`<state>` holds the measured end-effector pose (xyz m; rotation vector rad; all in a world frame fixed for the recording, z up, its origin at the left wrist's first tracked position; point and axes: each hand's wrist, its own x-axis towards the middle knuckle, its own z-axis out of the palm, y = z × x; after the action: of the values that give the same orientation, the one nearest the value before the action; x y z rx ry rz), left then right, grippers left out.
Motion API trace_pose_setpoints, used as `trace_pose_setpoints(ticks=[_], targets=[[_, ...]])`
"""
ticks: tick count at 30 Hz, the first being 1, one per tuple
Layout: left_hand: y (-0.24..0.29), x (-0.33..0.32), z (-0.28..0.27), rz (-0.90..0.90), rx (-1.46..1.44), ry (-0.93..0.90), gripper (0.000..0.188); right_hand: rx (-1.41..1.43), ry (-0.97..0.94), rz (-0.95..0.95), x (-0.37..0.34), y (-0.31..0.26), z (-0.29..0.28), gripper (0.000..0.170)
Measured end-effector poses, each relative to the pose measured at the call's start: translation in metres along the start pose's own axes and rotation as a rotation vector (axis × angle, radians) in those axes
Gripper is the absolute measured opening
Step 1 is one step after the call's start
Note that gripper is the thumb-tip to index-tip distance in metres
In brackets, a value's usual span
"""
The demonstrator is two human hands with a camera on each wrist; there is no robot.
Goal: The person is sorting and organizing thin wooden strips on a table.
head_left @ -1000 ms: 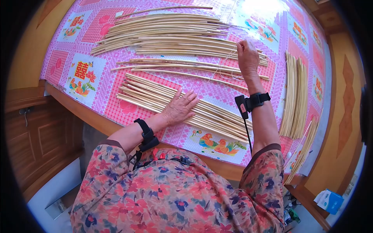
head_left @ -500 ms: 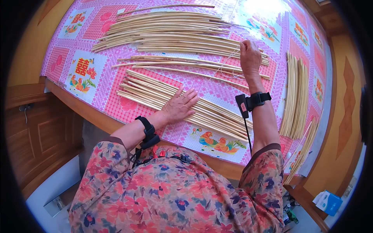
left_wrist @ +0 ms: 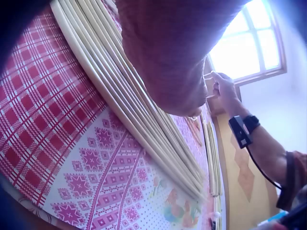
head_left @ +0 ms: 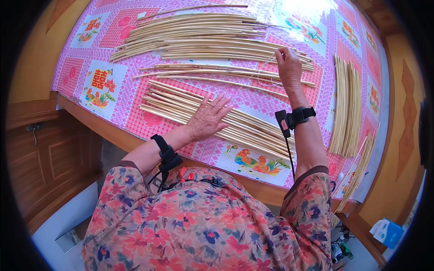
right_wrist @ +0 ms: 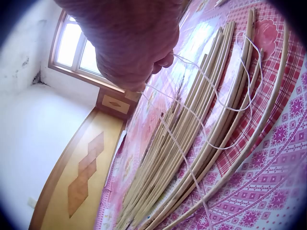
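Pinching thin, looping white string (right_wrist: pixel 209 143) in right grip (head_left: pixel 289 66), upper right of head view; holding left grip (head_left: pixel 208 117) spread-fingered over slim, pale-tan, wood-like sticks (head_left: pixel 252 130) at centre, slanting lengthwise down to lower right.

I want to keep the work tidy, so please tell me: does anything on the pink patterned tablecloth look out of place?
Slightly: at the near right, a narrow bunch of thin straw-coloured sticks juts past the edge of the tablecloth, while the wider rows lie within it. Nothing looks spilled.
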<state>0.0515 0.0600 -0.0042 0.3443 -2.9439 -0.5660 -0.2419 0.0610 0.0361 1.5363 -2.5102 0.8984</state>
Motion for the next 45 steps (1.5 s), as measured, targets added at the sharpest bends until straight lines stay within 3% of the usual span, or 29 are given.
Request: trace_pose_setpoints(ticks=[4, 6, 19, 31, 36, 41, 45], targets=[[0.002, 0.004, 0.017, -0.024, -0.005, -0.023, 0.054, 0.019, 0.027, -0.014, 0.003, -0.002, -0.001, 0.015], [0.001, 0.007, 0.025, -0.095, -0.029, 0.076, 0.052, 0.055, 0.058, 0.031, 0.008, -0.003, -0.004, 0.015], [0.002, 0.003, 0.038, -0.029, 0.039, 0.106, 0.047, 0.026, 0.068, 0.052, 0.016, -0.009, 0.001, 0.016], [0.002, -0.002, 0.044, -0.048, 0.034, 0.062, 0.045, -0.086, 0.118, -0.092, 0.028, -0.018, 0.019, 0.014], [0.004, -0.004, 0.042, -0.046, 0.016, 0.05, 0.047, -0.067, 0.11, -0.026, 0.019, -0.004, 0.015, 0.014], [0.002, -0.003, 0.044, -0.034, 0.06, 0.036, 0.048, 0.165, 0.139, 0.035, -0.026, 0.001, -0.027, 0.016], [0.002, -0.002, 0.044, -0.034, 0.063, 0.048, 0.049, 0.31, 0.091, 0.053, -0.126, -0.004, -0.02, 0.008]])
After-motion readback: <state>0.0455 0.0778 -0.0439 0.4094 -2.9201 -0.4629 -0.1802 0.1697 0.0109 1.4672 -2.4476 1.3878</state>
